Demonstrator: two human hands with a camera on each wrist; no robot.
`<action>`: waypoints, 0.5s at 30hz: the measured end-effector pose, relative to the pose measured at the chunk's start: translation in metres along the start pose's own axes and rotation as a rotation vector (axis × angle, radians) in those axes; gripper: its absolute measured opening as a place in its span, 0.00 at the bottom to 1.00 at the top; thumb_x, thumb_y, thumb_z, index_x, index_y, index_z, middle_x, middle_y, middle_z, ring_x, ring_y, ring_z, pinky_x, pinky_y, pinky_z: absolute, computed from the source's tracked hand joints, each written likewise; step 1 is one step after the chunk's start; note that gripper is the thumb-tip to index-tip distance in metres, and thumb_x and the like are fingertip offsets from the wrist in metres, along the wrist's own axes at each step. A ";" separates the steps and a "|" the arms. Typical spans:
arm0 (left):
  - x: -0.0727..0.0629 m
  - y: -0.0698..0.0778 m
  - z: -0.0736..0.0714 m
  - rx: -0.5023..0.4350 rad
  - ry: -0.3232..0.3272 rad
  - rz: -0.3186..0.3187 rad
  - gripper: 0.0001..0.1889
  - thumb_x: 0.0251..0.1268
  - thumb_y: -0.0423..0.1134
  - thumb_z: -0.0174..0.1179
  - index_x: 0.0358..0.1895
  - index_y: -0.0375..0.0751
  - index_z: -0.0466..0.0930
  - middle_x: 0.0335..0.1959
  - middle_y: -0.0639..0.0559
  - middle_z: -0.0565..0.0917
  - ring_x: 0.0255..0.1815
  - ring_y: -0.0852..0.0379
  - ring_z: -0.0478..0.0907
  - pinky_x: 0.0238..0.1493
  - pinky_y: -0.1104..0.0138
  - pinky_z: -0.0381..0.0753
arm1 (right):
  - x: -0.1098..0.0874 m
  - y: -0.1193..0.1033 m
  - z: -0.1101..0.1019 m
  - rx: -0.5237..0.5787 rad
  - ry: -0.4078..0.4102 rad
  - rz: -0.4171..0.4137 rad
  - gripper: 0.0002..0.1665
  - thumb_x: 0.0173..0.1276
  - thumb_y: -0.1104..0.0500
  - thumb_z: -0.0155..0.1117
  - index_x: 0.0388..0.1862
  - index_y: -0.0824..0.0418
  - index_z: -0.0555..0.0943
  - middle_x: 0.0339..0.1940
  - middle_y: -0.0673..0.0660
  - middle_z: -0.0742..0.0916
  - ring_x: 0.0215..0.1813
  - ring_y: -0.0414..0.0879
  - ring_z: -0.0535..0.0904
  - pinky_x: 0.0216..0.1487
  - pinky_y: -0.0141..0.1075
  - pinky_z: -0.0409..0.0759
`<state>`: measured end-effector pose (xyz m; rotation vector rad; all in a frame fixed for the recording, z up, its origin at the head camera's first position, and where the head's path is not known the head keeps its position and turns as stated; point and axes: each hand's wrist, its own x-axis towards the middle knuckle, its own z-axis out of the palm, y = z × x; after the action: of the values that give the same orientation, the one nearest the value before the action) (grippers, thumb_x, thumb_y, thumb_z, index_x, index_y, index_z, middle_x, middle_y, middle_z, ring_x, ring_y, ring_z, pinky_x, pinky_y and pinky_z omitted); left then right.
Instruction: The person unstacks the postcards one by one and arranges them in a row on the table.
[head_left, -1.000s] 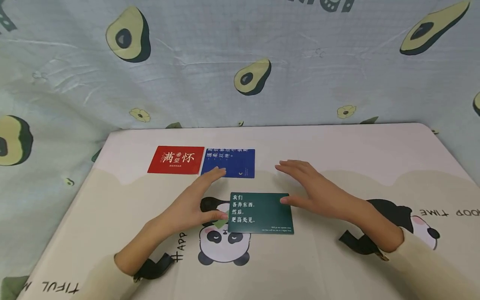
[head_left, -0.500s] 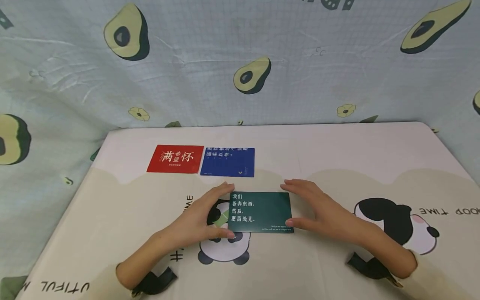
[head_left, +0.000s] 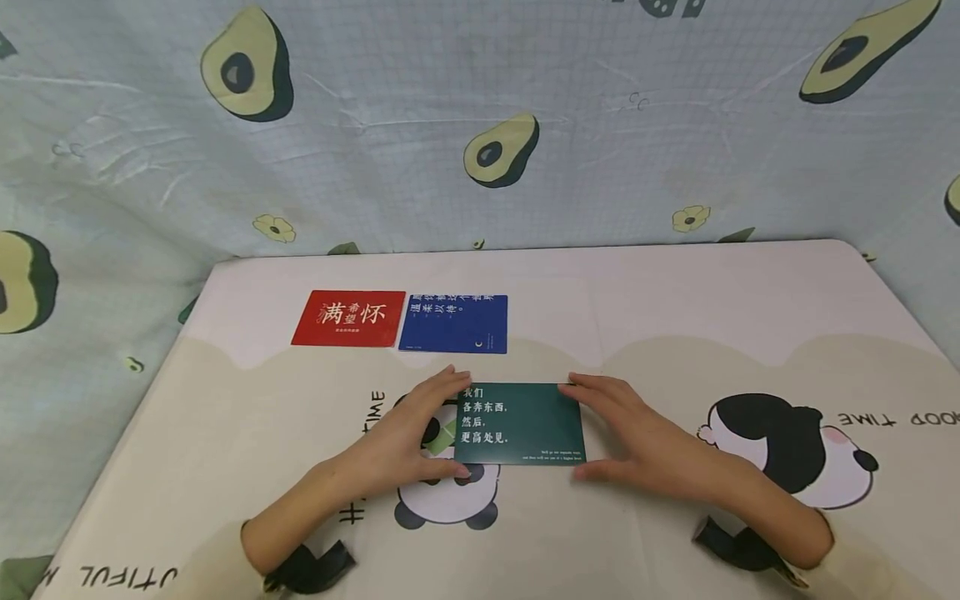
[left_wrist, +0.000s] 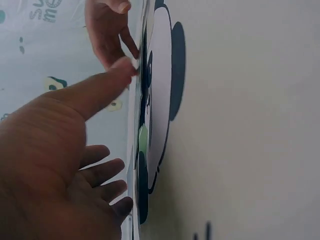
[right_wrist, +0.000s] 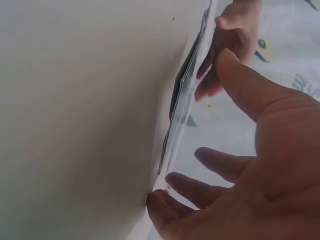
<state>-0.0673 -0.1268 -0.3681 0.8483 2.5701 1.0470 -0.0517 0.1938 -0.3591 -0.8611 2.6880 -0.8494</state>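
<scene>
A dark green card (head_left: 525, 429) with white Chinese characters lies flat over part of the panda print. At its left end is my left hand (head_left: 397, 442), fingertips right at the top corner and thumb near the bottom corner. My right hand (head_left: 645, 442) frames the right end the same way, fingertips overlapping the upper corner and thumb just below the lower one. In the left wrist view the left fingers (left_wrist: 102, 175) are spread and relaxed. The right wrist view shows the right thumb (right_wrist: 245, 85) well apart from its fingers.
Behind the hands, a red card (head_left: 348, 329) and a blue card (head_left: 453, 331) lie side by side on the table (head_left: 675, 300). A curtain with avocado prints (head_left: 360, 150) hangs at the back edge. Black straps (head_left: 311, 571) hang at both wrists.
Both hands have come nearer the green card's ends. The right hand moved down, its thumb sliding off the card to below the lower corner; the left hand dropped away from the blue card.
</scene>
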 end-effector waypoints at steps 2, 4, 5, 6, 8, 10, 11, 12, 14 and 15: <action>0.000 -0.001 0.000 0.018 0.003 0.001 0.51 0.44 0.46 0.77 0.73 0.44 0.58 0.74 0.49 0.57 0.76 0.50 0.47 0.67 0.48 0.60 | 0.001 -0.001 0.001 -0.007 -0.011 0.011 0.53 0.55 0.37 0.71 0.74 0.52 0.60 0.74 0.54 0.62 0.73 0.51 0.55 0.64 0.52 0.67; 0.000 -0.002 0.001 0.030 0.003 -0.004 0.50 0.44 0.46 0.77 0.73 0.44 0.58 0.74 0.49 0.57 0.76 0.49 0.47 0.68 0.49 0.59 | 0.002 -0.001 0.002 -0.015 -0.016 0.010 0.53 0.54 0.38 0.71 0.74 0.53 0.60 0.74 0.54 0.61 0.73 0.52 0.55 0.64 0.52 0.67; 0.000 -0.002 0.001 0.034 0.002 -0.006 0.50 0.44 0.46 0.77 0.73 0.44 0.58 0.74 0.49 0.57 0.76 0.49 0.47 0.68 0.49 0.59 | 0.002 -0.001 0.002 -0.018 -0.017 0.009 0.53 0.54 0.38 0.72 0.74 0.53 0.60 0.74 0.55 0.61 0.73 0.52 0.54 0.64 0.52 0.67; 0.000 -0.002 0.001 0.038 0.000 -0.005 0.51 0.44 0.46 0.77 0.73 0.44 0.58 0.74 0.49 0.57 0.76 0.49 0.47 0.68 0.49 0.59 | 0.003 -0.001 0.002 -0.023 -0.018 0.007 0.54 0.53 0.38 0.72 0.74 0.54 0.60 0.74 0.55 0.61 0.73 0.52 0.54 0.64 0.53 0.67; 0.001 -0.003 0.001 0.047 -0.003 -0.002 0.51 0.44 0.46 0.77 0.73 0.43 0.58 0.74 0.49 0.57 0.76 0.49 0.46 0.68 0.49 0.59 | 0.003 0.000 0.003 -0.033 -0.017 -0.003 0.54 0.53 0.39 0.73 0.74 0.55 0.60 0.74 0.55 0.61 0.72 0.53 0.54 0.64 0.53 0.67; 0.001 -0.003 0.001 0.058 -0.002 0.000 0.51 0.44 0.47 0.77 0.72 0.43 0.58 0.74 0.48 0.57 0.76 0.48 0.46 0.67 0.48 0.60 | 0.004 0.001 0.003 -0.044 -0.016 -0.011 0.54 0.52 0.39 0.74 0.74 0.55 0.60 0.74 0.55 0.61 0.72 0.52 0.54 0.65 0.53 0.65; 0.002 -0.003 0.001 0.063 -0.002 0.002 0.51 0.43 0.47 0.77 0.72 0.43 0.58 0.74 0.48 0.57 0.76 0.48 0.45 0.67 0.48 0.60 | 0.004 0.001 0.003 -0.049 -0.015 -0.014 0.55 0.52 0.40 0.74 0.74 0.55 0.60 0.74 0.55 0.61 0.72 0.52 0.54 0.65 0.53 0.65; 0.002 -0.004 0.002 0.069 -0.001 0.003 0.51 0.43 0.48 0.77 0.72 0.42 0.58 0.74 0.48 0.57 0.76 0.48 0.45 0.67 0.47 0.60 | 0.005 0.002 0.003 -0.057 -0.014 -0.019 0.55 0.52 0.40 0.74 0.74 0.55 0.60 0.74 0.55 0.62 0.72 0.52 0.54 0.65 0.53 0.65; 0.003 -0.005 0.003 0.079 0.001 0.006 0.51 0.43 0.48 0.77 0.72 0.42 0.58 0.74 0.48 0.56 0.76 0.48 0.44 0.66 0.46 0.60 | 0.005 0.003 0.004 -0.073 -0.010 -0.030 0.55 0.52 0.40 0.74 0.74 0.55 0.60 0.74 0.55 0.62 0.72 0.51 0.54 0.66 0.53 0.64; 0.003 -0.005 0.003 0.084 0.003 0.007 0.51 0.43 0.48 0.77 0.72 0.42 0.58 0.74 0.48 0.56 0.76 0.48 0.44 0.66 0.45 0.59 | 0.005 0.003 0.004 -0.078 -0.009 -0.032 0.55 0.52 0.40 0.74 0.74 0.55 0.60 0.74 0.54 0.62 0.72 0.51 0.54 0.66 0.53 0.63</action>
<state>-0.0703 -0.1261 -0.3742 0.8770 2.6320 0.9491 -0.0559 0.1910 -0.3644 -0.9250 2.7228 -0.7501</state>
